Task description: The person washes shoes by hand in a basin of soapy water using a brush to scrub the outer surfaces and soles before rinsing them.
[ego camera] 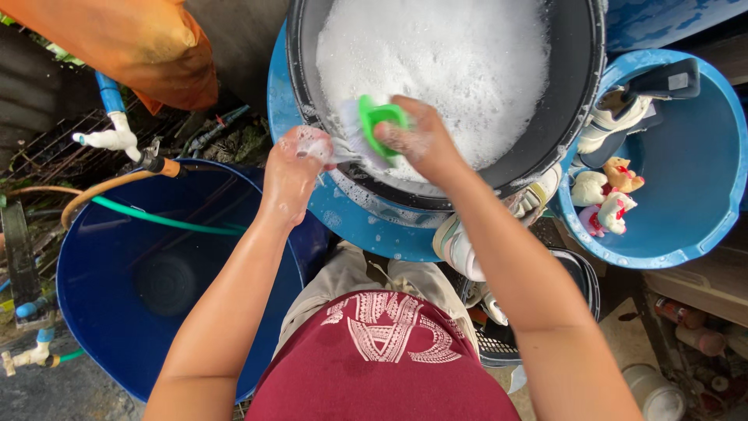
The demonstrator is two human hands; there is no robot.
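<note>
Two hands work at the near rim of the black round plastic basin of white suds [573, 93]. Right hand [421, 140], grip pinching a green-handled scrub brush [372, 125]. Left hand [292, 171], grip pressed around a small soapy item, unidentifiable, touching the bristles.

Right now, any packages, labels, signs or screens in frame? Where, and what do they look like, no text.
No screens or signs.
Shirt print: white lettering and line pattern on the maroon shirt, bottom centre.
Bottles: lying at lower right on the ground, brownish and pinkish, labels too small to tell.
White tub: round, bottom right, no label visible.
</note>
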